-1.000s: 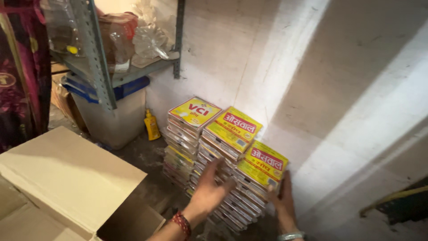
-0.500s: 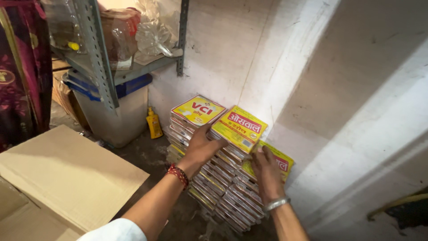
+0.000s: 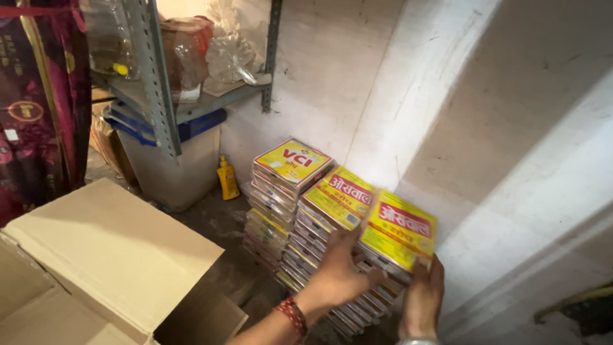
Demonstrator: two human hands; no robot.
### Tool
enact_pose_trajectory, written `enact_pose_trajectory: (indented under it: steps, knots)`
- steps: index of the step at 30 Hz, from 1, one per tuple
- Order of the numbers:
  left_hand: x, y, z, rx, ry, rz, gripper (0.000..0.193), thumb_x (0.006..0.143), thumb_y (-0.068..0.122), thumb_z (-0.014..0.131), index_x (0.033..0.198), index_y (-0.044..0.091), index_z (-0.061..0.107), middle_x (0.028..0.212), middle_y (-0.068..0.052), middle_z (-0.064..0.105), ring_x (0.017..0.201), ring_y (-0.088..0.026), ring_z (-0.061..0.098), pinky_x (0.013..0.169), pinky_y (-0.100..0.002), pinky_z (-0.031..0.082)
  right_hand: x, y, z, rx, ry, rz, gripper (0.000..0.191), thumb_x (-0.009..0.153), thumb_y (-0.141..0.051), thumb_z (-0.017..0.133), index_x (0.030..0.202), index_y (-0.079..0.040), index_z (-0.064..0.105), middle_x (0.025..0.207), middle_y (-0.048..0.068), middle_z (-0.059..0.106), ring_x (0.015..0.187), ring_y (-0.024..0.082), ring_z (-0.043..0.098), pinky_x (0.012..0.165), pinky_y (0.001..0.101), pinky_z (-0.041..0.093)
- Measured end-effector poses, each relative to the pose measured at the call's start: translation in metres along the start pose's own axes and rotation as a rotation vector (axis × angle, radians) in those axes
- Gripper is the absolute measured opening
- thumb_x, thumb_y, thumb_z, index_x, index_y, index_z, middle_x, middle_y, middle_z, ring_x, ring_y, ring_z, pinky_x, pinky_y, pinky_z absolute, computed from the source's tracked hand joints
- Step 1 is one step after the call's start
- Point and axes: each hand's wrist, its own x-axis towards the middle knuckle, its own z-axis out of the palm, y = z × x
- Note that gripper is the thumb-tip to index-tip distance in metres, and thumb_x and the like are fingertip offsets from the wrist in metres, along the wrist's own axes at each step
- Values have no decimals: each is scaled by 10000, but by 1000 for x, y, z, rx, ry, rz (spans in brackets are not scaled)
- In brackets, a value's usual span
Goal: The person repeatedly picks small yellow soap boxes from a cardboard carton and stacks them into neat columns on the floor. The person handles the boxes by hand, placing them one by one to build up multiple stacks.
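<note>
The fingers of the left hand (image 3: 341, 275) curl around the near left side of a small bundle of flat square packets (image 3: 397, 233), clamped on its edge, while the right hand (image 3: 423, 300) presses its fingers up against the bundle's near right side, thumb on the glossy yellow top. The bundle sits tilted, raised a little off the right-hand stack (image 3: 357, 300) of the same thin packets, whose shiny, layered edges show below the hands. A red beaded bracelet (image 3: 292, 315) circles the left wrist. Just left stands the middle stack (image 3: 325, 217), topped by a yellow and red printed face, and farther left the left stack (image 3: 281, 198) with a similar glossy cover. All three stacks rest on a dusty grey floor against a rough whitewashed wall (image 3: 396, 83). Near left, an open cardboard box (image 3: 108, 255) shows its plain matte brown flap. Beyond it a pale plastic bin (image 3: 172, 166) with a blue lid stands under a grey metal shelf (image 3: 191, 105) holding crinkled clear plastic bags. A small yellow bottle (image 3: 227, 179) stands on the floor beside the bin.
</note>
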Motion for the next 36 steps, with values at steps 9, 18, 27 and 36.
enact_pose_trajectory:
  steps: [9,18,27,36]
  knots:
    - [-11,-15,13,206,187,192,847,731,84,788,1460,-42,376,1534,-274,349,1449,-415,346,1200,-419,331,2,30,-12,-155,-56,-284,683,1046,-302,481,1624,-52,218,1641,187,317,1469,305,346,1174,402,290]
    - [2,-4,-6,-61,74,-224,980,737,174,781,1546,13,252,1566,-208,412,1469,-316,423,1193,-366,386,11,17,9,-33,-125,-119,780,987,-348,526,1633,-86,175,1650,144,309,1455,269,371,1169,379,306]
    - [5,-9,-4,88,-66,-325,1210,779,267,789,1621,86,-61,1715,-145,-76,1590,-260,-19,1273,-355,126,20,22,13,633,-142,92,608,1055,-416,492,1512,-19,435,1415,136,567,1240,263,567,1053,413,454]
    - [7,-27,-10,2,-44,-187,1152,719,270,807,1609,55,108,1694,-157,167,1573,-275,165,1254,-363,207,31,21,6,632,-212,176,468,1011,-315,482,1410,-75,527,1254,116,649,1126,249,629,965,388,509]
